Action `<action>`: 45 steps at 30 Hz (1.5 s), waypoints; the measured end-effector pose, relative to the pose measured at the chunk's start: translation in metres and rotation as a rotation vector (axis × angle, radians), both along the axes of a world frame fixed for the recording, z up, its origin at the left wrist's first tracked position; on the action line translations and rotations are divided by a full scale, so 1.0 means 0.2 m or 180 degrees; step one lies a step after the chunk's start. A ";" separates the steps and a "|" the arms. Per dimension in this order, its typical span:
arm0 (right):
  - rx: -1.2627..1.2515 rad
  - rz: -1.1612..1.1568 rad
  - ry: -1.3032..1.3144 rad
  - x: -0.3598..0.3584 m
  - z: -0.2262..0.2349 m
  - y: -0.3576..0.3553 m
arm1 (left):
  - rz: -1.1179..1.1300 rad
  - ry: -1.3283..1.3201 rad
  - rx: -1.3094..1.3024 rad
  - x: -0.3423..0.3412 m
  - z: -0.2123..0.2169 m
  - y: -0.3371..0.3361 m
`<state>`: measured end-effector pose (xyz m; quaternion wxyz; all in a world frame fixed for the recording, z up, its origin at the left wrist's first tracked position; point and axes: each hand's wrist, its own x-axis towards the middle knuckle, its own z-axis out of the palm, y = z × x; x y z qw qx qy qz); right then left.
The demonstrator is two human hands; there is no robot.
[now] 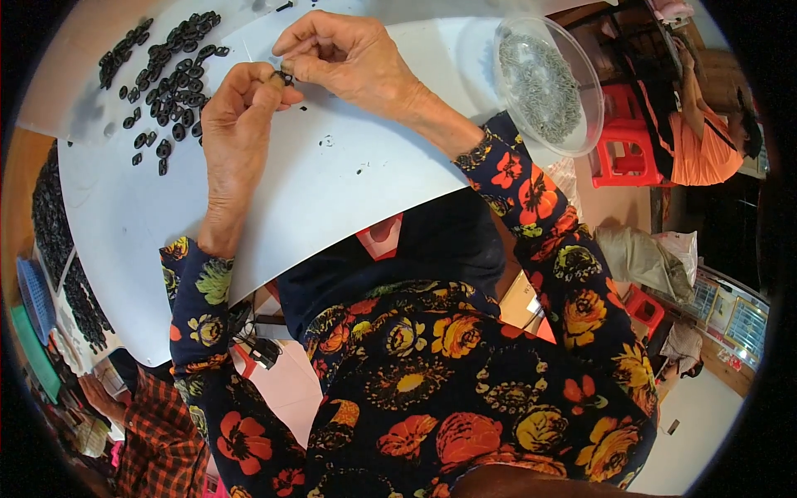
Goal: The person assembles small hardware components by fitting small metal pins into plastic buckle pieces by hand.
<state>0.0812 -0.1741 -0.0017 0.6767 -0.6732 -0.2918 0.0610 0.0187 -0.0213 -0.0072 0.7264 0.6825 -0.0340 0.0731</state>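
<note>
At 11 o'clock, above the white table, the left hand pinches a small black part in its fingers; the right hand bunches its own beside it, grip unclear. From there, black oval pieces lie at 9 o'clock, a clear tub of metal bits at 3.

Bench: white, smooth, spread out directly before me.
Red stool: plastic, beyond the bench to my right.
Second red stool: also to my right.
Floor: brownish beside the first stool.
Blue-paned panel: far right; window or cabinet, I cannot tell.
</note>
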 end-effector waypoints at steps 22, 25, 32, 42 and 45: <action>-0.0549 0.0100 -0.0261 0.03 -0.01 -0.03 | -0.0003 0.0017 0.0241 0.00 0.01 0.00; -0.0634 0.0022 -0.0439 0.02 0.00 -0.01 | 0.0038 0.0008 0.0170 -0.01 0.01 -0.01; -0.0389 -0.0193 -0.0426 -0.01 0.00 0.02 | 0.0115 -0.0162 -0.0254 0.00 0.01 -0.03; -0.0431 0.0078 0.0124 0.01 0.01 -0.03 | 0.0033 0.0064 0.0063 0.01 0.00 0.00; -0.0397 0.0154 -0.0047 0.01 0.04 -0.04 | 0.0025 0.0119 -0.0142 0.00 0.02 0.01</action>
